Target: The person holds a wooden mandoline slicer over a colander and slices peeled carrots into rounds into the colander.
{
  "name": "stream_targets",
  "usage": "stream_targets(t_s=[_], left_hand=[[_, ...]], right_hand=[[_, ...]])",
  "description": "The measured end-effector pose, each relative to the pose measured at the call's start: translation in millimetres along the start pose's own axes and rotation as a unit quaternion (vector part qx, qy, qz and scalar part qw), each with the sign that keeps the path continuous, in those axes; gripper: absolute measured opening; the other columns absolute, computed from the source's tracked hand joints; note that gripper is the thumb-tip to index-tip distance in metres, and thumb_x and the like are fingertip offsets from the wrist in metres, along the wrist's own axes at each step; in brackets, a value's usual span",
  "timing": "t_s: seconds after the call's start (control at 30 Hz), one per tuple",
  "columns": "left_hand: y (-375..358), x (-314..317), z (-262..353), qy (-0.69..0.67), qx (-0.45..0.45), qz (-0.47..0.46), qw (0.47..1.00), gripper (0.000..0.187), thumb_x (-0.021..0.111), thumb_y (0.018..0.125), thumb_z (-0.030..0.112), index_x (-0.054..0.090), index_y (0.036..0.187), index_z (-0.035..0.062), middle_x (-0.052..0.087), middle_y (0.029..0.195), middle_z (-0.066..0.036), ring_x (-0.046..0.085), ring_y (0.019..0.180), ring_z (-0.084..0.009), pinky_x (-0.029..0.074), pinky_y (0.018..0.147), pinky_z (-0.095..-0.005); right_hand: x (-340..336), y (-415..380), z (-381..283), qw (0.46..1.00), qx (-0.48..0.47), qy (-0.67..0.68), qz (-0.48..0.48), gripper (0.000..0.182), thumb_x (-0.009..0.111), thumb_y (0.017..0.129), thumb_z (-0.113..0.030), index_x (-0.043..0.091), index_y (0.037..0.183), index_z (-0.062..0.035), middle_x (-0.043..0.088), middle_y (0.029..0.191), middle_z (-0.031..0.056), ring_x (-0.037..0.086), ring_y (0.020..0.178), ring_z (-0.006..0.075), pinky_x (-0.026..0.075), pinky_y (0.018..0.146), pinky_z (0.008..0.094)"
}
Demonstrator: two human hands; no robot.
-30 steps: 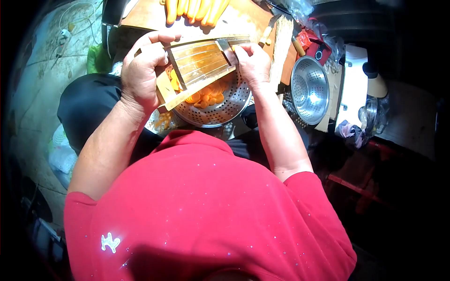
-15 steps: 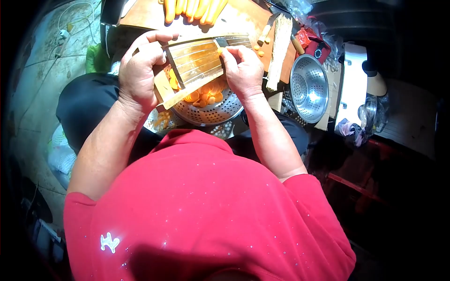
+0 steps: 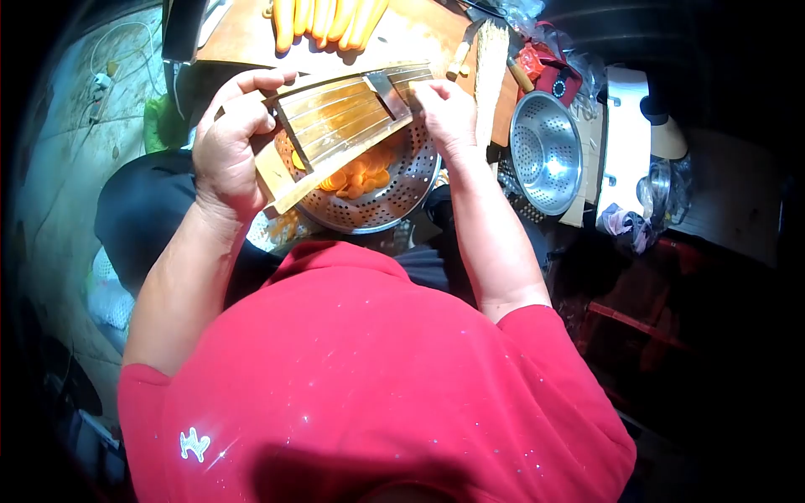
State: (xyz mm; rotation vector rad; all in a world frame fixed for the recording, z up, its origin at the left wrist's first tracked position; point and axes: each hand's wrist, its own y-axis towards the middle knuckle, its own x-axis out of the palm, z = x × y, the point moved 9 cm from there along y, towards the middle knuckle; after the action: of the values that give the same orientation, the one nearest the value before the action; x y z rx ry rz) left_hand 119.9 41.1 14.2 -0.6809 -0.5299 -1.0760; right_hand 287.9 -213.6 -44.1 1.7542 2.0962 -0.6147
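My left hand (image 3: 235,142) is closed round the left end of a wooden slicer (image 3: 335,117), which is tilted above a metal colander. A dark blade strip crosses the slicer toward its right end. My right hand (image 3: 447,116) is at the slicer's right end, its fingers pinched together; what they hold is too small to make out. Orange carrot slices (image 3: 359,173) lie in the perforated colander (image 3: 411,184) under the slicer. Several peeled carrots (image 3: 323,21) lie side by side on the board beyond.
A second colander (image 3: 545,152) stands at the right, beside a straw brush (image 3: 491,67) and a knife (image 3: 461,57). A red object (image 3: 557,82) and plastic bags are behind it. A white panel (image 3: 625,142) is farther right. A green bag (image 3: 164,124) lies at the left.
My right hand has moved right along the slicer, away from the blade strip. The slicer and my left hand appear slightly farther left. More of the colander shows.
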Motion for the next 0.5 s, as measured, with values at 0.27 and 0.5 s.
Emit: stream_targets(t_s=[0.27, 0.5], left_hand=[[1.2, 0.4, 1.6, 0.009, -0.005, 0.0, 1.0, 0.036, 0.042, 0.07, -0.001, 0.05, 0.106, -0.0021, 0.054, 0.121, -0.019, 0.054, 0.109, -0.0261, 0.042, 0.097, -0.0349], [-1.2, 0.3, 1.3, -0.003, -0.003, 0.007, 1.0, 0.036, 0.04, 0.07, -0.002, 0.051, 0.104, -0.0035, 0.053, 0.121, -0.018, 0.056, 0.103, -0.0233, 0.045, 0.093, -0.0331]], right_hand=[[-64.6, 63.7, 79.9, 0.989, 0.098, -0.049, 0.099, 0.021, 0.07, 0.076, -0.02, 0.07, 0.085, -0.0003, 0.065, 0.071, 0.005, 0.059, 0.063, 0.0117, 0.047, 0.059, 0.0255], [-50.9, 84.3, 88.7, 0.983, 0.152, 0.026, 0.102, 0.014, 0.068, 0.08, -0.014, 0.066, 0.086, -0.0019, 0.063, 0.071, 0.0041, 0.058, 0.058, 0.0104, 0.045, 0.053, 0.0235]])
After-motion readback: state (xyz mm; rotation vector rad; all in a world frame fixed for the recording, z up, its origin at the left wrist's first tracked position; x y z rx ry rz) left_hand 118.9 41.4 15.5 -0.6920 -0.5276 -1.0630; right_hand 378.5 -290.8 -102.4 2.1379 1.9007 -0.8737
